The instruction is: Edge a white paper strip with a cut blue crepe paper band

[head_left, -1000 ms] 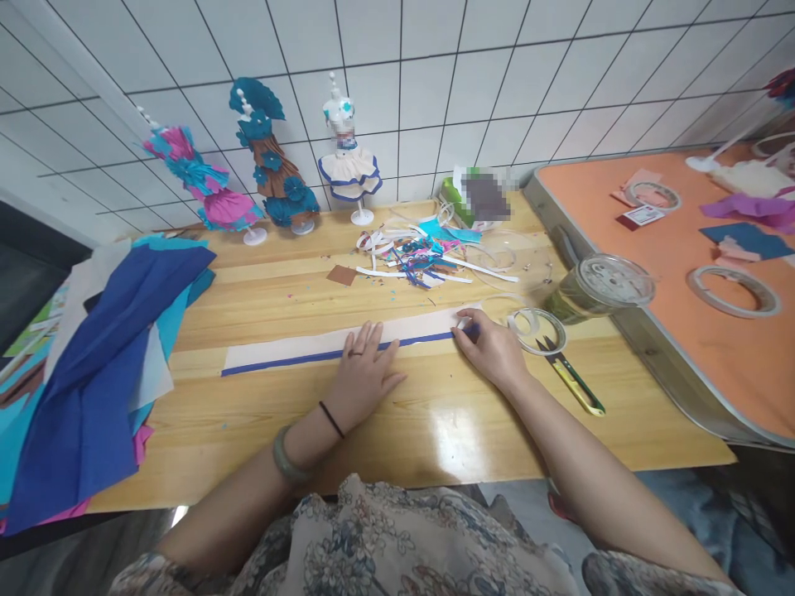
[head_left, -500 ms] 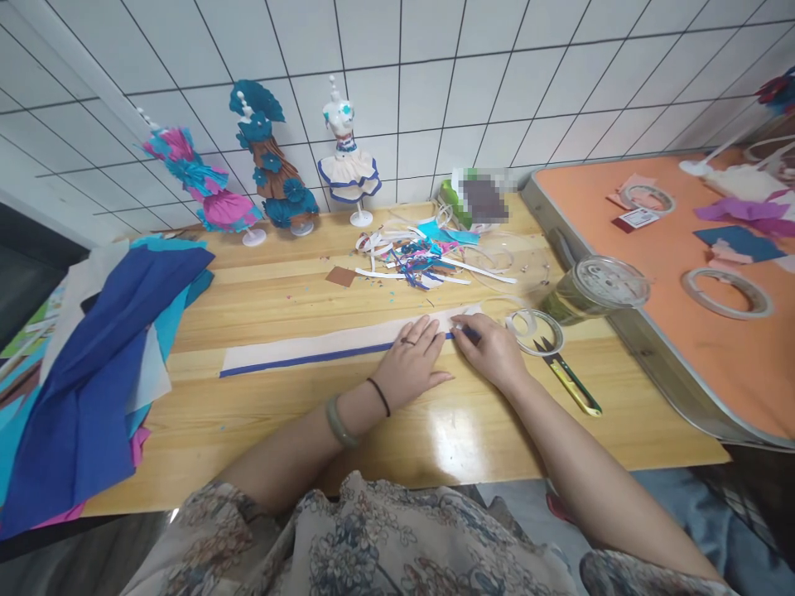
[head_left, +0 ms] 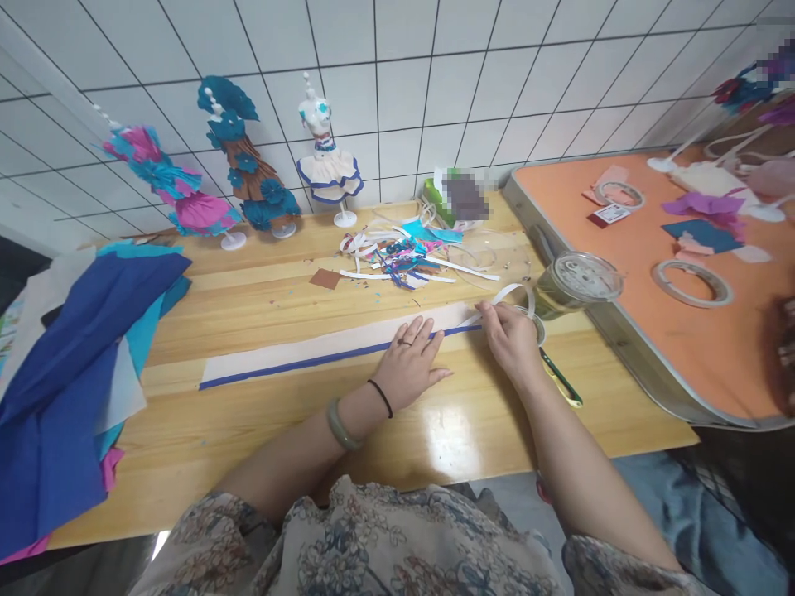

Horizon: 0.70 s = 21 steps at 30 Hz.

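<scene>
A long cream paper strip with a blue lower edge lies slantwise across the wooden table. My left hand rests flat on its right part, fingers stretched out and pressing it down. At the strip's right end, my right hand is closed in a pinch on a thin white tape backing strip, which rises from the paper and curls up behind the fingers. Partly hidden behind the right hand are a tape roll and small thread snips with green and yellow handles.
Several dressed mini mannequins stand along the tiled wall. Paper scraps lie in a heap behind the strip, near a brown paper square. A lidded clear cup stands right, by an orange table. Crepe paper sheets cover the left.
My right hand has moved right along the strip, and the white backing now lifts and loops from the paper. My left hand stays on the strip. The view has shifted slightly right.
</scene>
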Tool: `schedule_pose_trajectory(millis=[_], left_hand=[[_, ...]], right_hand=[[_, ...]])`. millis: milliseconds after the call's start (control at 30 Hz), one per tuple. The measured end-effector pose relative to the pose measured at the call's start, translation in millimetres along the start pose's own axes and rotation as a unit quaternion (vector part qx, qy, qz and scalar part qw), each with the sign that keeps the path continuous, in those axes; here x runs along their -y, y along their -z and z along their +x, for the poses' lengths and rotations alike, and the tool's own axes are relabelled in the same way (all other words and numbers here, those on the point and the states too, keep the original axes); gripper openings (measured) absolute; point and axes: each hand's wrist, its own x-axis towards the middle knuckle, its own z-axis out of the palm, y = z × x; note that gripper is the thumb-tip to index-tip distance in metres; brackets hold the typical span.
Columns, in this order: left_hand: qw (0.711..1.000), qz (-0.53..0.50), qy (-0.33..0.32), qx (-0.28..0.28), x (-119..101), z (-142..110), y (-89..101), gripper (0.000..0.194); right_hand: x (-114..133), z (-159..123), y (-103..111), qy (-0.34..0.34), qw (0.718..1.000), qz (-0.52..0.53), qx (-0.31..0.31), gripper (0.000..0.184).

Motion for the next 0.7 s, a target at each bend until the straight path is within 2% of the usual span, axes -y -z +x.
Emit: schedule_pose_trajectory(millis=[233,400,567,633,700], left_hand=[[1.000,0.005,0.003,0.008,-3.5,3.6,1.2,0.064],[1.000,0.008,0.001,0.008,-4.7,7.5,0.6,0.066],[1.000,0.006,0.002,0.011,-4.6,7.7,-0.8,0.067],[1.000,0.005,0.005,0.011,-4.5,7.3,-1.3,0.068],[1.000,0.006,0.006,0.010,-4.5,7.1,-1.7,0.068]], right_hand=[[-18.2,2.1,10.0,-0.037,0.997,-0.061,-0.036,0.035],[-32.7,5.6,15.3,-0.065,0.988,-0.128,-0.062,0.035],[-35.5,5.8,23.9,-0.089,0.978,-0.174,-0.075,0.032],[-31.2,4.3,26.3,-0.094,0.979,-0.160,-0.084,0.030],[-24.3,2.8,27.0,-0.125,0.985,-0.078,-0.090,0.028]])
